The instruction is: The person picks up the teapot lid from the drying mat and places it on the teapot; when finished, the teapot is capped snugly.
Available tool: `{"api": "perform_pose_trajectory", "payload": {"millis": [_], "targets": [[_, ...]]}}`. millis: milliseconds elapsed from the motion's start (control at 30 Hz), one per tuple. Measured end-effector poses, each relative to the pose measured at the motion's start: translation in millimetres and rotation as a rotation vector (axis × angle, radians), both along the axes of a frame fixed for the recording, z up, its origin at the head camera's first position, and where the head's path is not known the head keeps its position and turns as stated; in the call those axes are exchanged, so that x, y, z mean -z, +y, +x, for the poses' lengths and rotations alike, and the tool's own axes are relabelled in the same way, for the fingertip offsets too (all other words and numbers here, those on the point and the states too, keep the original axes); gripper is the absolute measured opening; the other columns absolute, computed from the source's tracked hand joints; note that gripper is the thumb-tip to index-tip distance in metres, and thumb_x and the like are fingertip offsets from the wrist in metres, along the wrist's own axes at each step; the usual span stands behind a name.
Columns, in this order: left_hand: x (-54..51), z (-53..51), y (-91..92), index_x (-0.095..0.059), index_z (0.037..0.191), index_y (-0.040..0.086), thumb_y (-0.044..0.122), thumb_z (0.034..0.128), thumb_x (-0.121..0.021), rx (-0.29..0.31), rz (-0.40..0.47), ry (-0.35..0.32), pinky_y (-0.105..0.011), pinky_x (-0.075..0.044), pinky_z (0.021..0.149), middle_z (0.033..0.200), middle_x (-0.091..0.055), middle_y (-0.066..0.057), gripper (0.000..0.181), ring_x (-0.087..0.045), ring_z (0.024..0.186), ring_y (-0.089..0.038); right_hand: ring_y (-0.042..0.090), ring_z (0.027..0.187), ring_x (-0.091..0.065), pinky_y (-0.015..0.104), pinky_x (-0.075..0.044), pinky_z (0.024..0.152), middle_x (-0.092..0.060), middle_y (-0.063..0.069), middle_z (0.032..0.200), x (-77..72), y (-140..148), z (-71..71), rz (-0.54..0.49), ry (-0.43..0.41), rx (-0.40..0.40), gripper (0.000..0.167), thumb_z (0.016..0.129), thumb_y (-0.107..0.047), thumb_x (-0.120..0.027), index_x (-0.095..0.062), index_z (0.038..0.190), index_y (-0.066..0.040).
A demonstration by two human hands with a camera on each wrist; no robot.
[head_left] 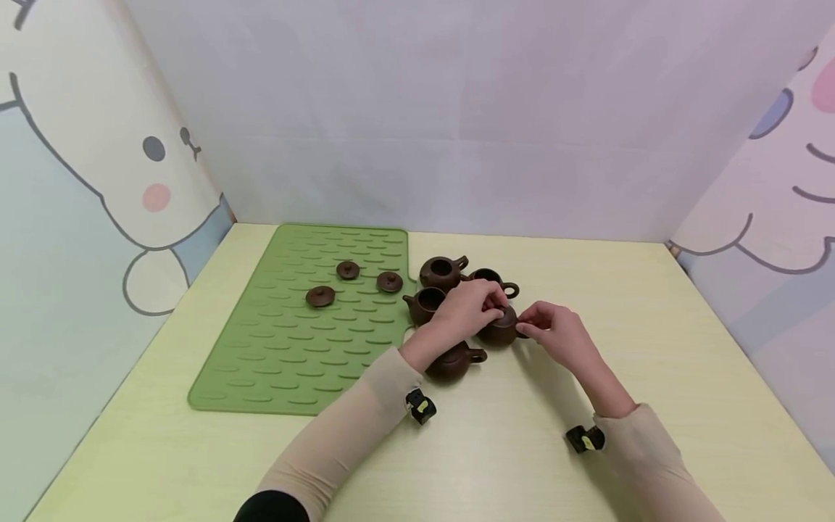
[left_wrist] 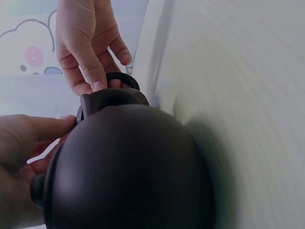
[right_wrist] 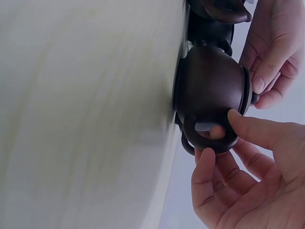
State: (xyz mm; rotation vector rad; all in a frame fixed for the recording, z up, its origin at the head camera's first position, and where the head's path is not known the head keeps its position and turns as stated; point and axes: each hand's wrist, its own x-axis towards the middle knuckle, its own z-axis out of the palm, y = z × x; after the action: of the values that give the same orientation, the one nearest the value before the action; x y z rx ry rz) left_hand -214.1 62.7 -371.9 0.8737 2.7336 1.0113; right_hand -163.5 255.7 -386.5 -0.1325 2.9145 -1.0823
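Note:
A small dark brown teapot stands on the table between both hands. My left hand reaches over it and pinches the knob of its lid, which sits on the pot's opening. From the other side, my right hand grips the loop handle between thumb and fingers. Close under my left wrist is another teapot, partly covered by the forearm; its lid knob shows in the left wrist view.
Three lidless teapots stand behind and left: one at the back, one beside it, one at the mat's edge. Three loose lids, left, back and right, lie on a green mat.

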Motion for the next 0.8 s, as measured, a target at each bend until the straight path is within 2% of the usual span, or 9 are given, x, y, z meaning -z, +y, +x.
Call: {"api": "perform_pose_trajectory", "payload": {"millis": [567,800], "targets": [[1.1,2.1,2.2,-0.069,0.106,0.020,0.021,0.0941,-0.070,-0.023,-0.045,0.036,-0.016,-0.051,0.076,0.104,-0.068,0.005,0.012,-0.064,0.092,-0.006,0.013,0.079,-0.063,0.027,-0.048,0.063,-0.075,0.011,0.093,0.9,0.8,-2.8,-0.010,-0.004,-0.003,0.012,0.094,-0.016,-0.070,-0.071,0.101,-0.007],[0.5,3.7,-2.7,-0.069,0.105,0.019,0.020,0.0950,-0.069,-0.003,0.000,0.035,-0.014,-0.051,0.076,0.106,-0.065,0.004,0.011,-0.063,0.092,-0.006,0.013,0.077,-0.061,0.027,-0.048,0.062,-0.074,0.010,0.093,-0.4,0.0,-1.2,-0.009,-0.016,0.001,0.012,0.094,-0.016,-0.069,-0.070,0.101,-0.006]]}}
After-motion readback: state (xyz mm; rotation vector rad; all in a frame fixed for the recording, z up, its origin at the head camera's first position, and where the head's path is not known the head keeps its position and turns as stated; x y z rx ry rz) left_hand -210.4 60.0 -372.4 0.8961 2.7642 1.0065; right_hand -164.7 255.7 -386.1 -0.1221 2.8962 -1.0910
